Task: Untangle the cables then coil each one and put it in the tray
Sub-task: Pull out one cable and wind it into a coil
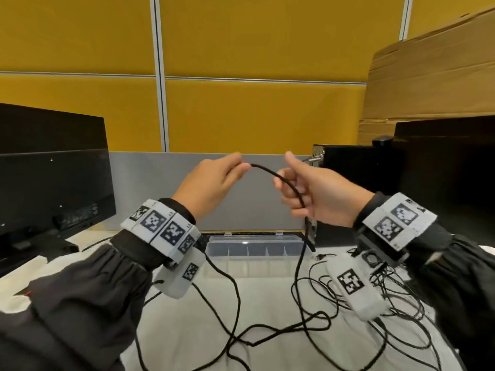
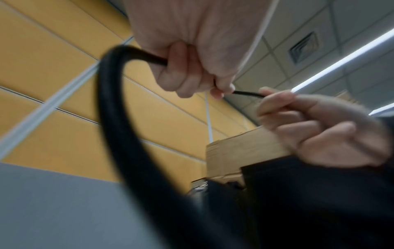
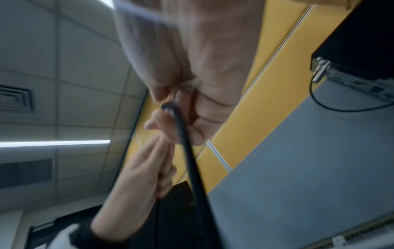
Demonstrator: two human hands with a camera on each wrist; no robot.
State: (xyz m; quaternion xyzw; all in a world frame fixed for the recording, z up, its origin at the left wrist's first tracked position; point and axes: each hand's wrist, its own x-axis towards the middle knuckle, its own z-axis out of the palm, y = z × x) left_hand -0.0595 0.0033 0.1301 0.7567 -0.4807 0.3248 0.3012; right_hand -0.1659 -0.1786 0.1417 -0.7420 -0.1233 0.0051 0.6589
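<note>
Both hands are raised above the desk with a black cable (image 1: 270, 172) stretched between them. My left hand (image 1: 214, 180) pinches the cable between thumb and fingertips, and the cable (image 2: 110, 101) loops down from its fist. My right hand (image 1: 308, 188) has its fingers curled round the cable, which (image 3: 187, 151) drops from it toward the desk. Below the hands a tangle of thin black cables (image 1: 375, 317) lies on the white desk. A clear plastic tray (image 1: 257, 238) with several compartments stands at the back of the desk, under the hands.
A black monitor (image 1: 51, 170) stands at the left and a black computer case (image 1: 361, 167) at the right. Stacked cardboard (image 1: 434, 76) leans at the far right. Yellow partition panels (image 1: 262, 49) close the back. More cable (image 1: 235, 303) runs across the desk's front.
</note>
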